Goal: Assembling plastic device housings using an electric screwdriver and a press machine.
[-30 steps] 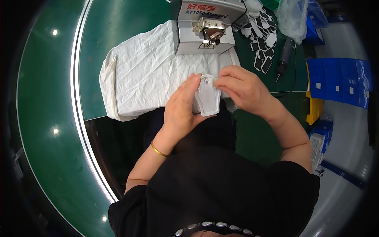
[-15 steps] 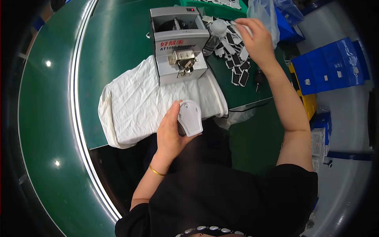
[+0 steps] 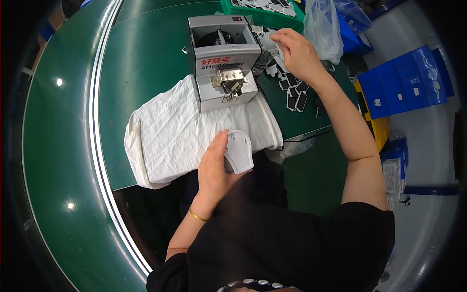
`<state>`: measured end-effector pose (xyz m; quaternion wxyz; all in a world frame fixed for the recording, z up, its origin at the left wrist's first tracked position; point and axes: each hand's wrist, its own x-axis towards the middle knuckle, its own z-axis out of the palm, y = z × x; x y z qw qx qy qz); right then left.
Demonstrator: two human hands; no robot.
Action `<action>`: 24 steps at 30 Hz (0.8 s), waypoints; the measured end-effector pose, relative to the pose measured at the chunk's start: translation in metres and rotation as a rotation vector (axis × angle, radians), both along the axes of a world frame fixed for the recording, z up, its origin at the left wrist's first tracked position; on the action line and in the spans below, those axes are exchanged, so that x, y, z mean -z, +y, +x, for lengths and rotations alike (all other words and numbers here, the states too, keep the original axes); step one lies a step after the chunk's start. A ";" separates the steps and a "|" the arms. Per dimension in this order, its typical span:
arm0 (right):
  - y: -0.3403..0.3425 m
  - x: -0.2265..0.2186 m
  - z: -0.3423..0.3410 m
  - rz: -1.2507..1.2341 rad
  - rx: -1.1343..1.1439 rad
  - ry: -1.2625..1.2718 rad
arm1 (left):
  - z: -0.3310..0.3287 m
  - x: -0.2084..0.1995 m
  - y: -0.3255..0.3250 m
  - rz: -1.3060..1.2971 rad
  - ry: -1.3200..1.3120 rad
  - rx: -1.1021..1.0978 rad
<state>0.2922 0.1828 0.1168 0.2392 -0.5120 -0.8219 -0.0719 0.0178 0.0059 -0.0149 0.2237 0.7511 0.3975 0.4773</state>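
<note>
My left hand [image 3: 212, 168] is closed round a white tapered plastic shell [image 3: 239, 152], rounded at the top and held above the front edge of the white cloth [image 3: 165, 134]. Small round marks show near its upper corners. Out at the upper right, my right hand [image 3: 300, 54] pinches a thin white piece [image 3: 280, 50]; whether it is cloth or paper I cannot tell. Its fingertips are at the pale round top of a clear bottle [image 3: 263, 62], partly hidden by the hand. Left of the bottle, a grey machine [image 3: 209, 92] with a metal fixture on its front stands on the cloth.
Several white-and-black flat parts [image 3: 295, 92] lie on the green table [image 3: 146, 58] beside the bottle. Behind are a green tray [image 3: 265, 15] of similar parts and a clear plastic bag [image 3: 323, 34]. Blue bins [image 3: 404, 82] stand at the right. A dark cable [image 3: 311, 137] crosses the table's front edge.
My right hand has moved left and slightly down, bringing the white piece to the bottle's top. The left hand still holds the shell; the whole view has shifted slightly.
</note>
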 end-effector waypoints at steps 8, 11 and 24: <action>0.004 0.002 0.002 0.082 -0.004 -0.060 | 0.001 -0.001 0.002 0.008 -0.074 0.026; 0.015 -0.007 0.010 -0.039 -0.006 -0.017 | 0.000 -0.004 0.003 -0.021 -0.052 0.013; -0.094 -0.007 -0.049 -0.177 -0.261 0.156 | -0.004 -0.005 -0.005 -0.103 -0.052 0.001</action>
